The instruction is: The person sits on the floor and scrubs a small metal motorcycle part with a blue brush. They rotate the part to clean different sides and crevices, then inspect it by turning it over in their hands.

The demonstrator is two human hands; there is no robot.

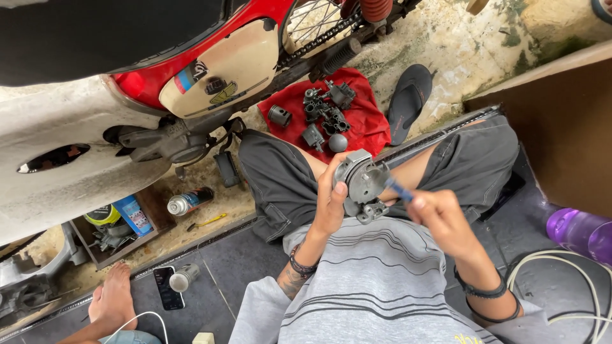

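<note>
left hand (331, 200) grips a grey engine part (362, 183); right hand (440, 216) pinches a blue-handled tool (400, 190).

Soft, even daylight, sharp focus, faint shadows, wide-angle bending at the edges.

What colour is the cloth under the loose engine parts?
Red cloth, seen in the head view.
</note>
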